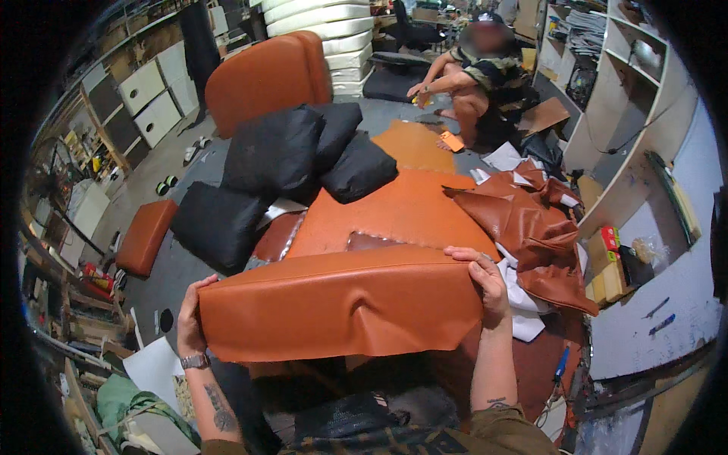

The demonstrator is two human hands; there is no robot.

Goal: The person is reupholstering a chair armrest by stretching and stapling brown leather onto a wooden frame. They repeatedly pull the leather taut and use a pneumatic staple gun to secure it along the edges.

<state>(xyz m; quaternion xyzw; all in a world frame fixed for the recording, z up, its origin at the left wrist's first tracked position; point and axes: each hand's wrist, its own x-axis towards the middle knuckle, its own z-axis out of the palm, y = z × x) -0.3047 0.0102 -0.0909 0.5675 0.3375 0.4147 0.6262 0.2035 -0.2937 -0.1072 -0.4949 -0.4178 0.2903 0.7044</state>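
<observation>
Here's the left hand (191, 317), half open, palm against one end of the orange-brown padded piece (303, 311), and the right hand (487, 287), fingers stretched over a top corner, clasping the other! It's held (front face dented) at the orange sheet's (409, 212) near edge, black cushions (273, 152) crowding the left edge.
</observation>
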